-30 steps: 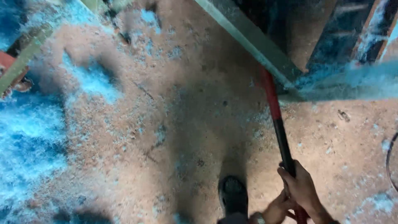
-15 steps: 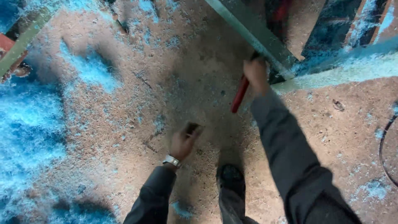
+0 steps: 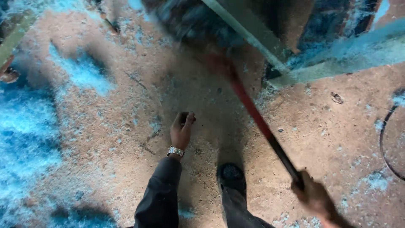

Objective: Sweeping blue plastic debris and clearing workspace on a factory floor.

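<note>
My right hand (image 3: 314,196) grips the black lower end of a long red and black broom handle (image 3: 253,112) at the lower right. The handle runs up and left to a blurred dark broom head (image 3: 190,21) near the top of the view. My left hand (image 3: 181,128), with a metal wristwatch (image 3: 175,151), hangs over the dusty floor in the middle. Its fingers are curled, with a small dark shape at the tips that I cannot make out. My dark shoe (image 3: 231,177) stands between the two hands.
Pale blue shavings (image 3: 25,126) lie in heaps along the left and in a patch (image 3: 84,74) further up. A grey metal beam (image 3: 253,38) crosses diagonally at the upper right. A black cable loop (image 3: 384,143) lies at the right edge. A wooden plank (image 3: 12,38) sits at the upper left.
My right hand has pulled back from the beam to the lower right, still on the handle. The broom head has swung to the top centre. My left hand let go of the handle a second ago.
</note>
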